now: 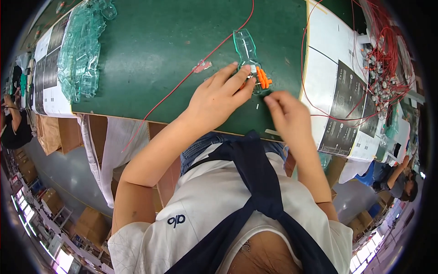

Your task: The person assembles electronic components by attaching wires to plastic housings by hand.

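Observation:
A clear green plastic housing [245, 45] lies on the green table top, its narrow body pointing away from me. Orange parts [263, 78] and small metal pieces sit in its near end. My left hand [219, 93] rests over that near end, its fingers closed around the housing and hiding part of it. Just right of the housing, my right hand [288, 112] is curled, thumb and forefinger pinched together. Whatever is between those fingertips is too small to make out. A red wire [182, 82] crosses the table diagonally on the left of the housing.
Several more clear green housings [82, 50] are heaped at the left. A tangle of red wires with small grey parts [378, 77] lies on printed sheets [335, 91] at the right. Cardboard boxes [93, 223] stand on the floor. Other people [399, 180] sit at both sides.

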{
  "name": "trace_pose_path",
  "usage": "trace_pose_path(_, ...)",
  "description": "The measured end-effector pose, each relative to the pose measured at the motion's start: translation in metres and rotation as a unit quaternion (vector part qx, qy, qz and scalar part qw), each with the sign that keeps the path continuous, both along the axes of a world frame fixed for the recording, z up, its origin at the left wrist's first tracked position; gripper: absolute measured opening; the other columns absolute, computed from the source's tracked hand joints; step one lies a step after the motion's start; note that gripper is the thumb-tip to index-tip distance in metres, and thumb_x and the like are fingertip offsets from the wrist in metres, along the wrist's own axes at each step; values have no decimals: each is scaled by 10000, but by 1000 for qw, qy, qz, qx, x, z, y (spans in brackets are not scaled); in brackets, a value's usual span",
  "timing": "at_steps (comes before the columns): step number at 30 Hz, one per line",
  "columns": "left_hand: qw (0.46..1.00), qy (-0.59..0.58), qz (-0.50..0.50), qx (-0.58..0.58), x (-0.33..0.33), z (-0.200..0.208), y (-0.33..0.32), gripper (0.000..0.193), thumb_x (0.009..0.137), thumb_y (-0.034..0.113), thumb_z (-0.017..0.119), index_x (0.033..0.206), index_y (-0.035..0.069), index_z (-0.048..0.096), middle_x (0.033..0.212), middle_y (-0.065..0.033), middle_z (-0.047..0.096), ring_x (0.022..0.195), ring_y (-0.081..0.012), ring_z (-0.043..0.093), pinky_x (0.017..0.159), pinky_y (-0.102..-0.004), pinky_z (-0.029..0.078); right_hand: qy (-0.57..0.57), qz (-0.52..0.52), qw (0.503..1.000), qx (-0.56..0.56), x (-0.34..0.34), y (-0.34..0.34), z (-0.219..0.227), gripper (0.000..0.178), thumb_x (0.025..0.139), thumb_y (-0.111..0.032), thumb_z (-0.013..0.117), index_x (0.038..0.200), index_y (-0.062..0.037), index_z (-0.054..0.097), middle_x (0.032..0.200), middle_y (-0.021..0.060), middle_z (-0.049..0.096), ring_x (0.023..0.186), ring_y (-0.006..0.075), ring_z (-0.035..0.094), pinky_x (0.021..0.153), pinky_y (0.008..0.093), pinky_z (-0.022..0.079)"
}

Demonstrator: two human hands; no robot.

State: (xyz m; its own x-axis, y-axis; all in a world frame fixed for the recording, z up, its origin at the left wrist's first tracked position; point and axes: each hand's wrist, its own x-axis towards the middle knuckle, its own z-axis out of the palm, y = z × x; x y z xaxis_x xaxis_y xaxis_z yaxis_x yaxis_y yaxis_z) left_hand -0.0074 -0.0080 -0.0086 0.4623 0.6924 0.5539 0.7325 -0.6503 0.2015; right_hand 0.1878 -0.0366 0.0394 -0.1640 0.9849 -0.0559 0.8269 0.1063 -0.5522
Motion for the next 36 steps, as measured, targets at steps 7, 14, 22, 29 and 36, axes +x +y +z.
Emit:
trace_pose_path(7,999,-2,23,-32,-1,0,-3,384,758,217,731,1126,143,652,1275,-26,574,1148,-215,578,856,-298,522,-102,96,969,206,-13,28,7,63,805,-31,689,852,-33,647,696,64,617,574,187,534,555,293,435)
trace_pose_path(14,1000,3,21,0,-5,0,5,376,746,237,737,1105,154,661,1255,-13,583,1132,-203,581,850,-292,518,55,87,987,126,-14,16,-13,66,781,-38,709,820,-49,657,687,42,613,577,188,534,546,293,426)
trace_pose_path(22,999,-6,35,9,-1,2,3,346,741,252,734,1070,166,673,1232,-1,590,1098,-191,586,839,-295,499,165,-79,982,-56,-4,18,-16,78,773,-18,722,835,-58,693,662,19,578,590,160,512,552,276,406)
trace_pose_path(29,999,17,48,-13,2,8,4,346,725,309,732,1039,174,676,1191,-3,593,1062,-195,580,842,-349,474,-18,92,967,235,0,17,-28,164,739,-87,768,894,-110,720,717,-11,556,634,171,469,628,268,398)
trace_pose_path(36,992,-36,118,-35,21,10,-1,297,723,342,722,944,159,645,1102,-26,577,1008,-251,563,857,-391,459,-17,186,968,167,9,11,-5,122,790,-95,715,912,-91,727,869,12,626,750,197,524,733,317,418)
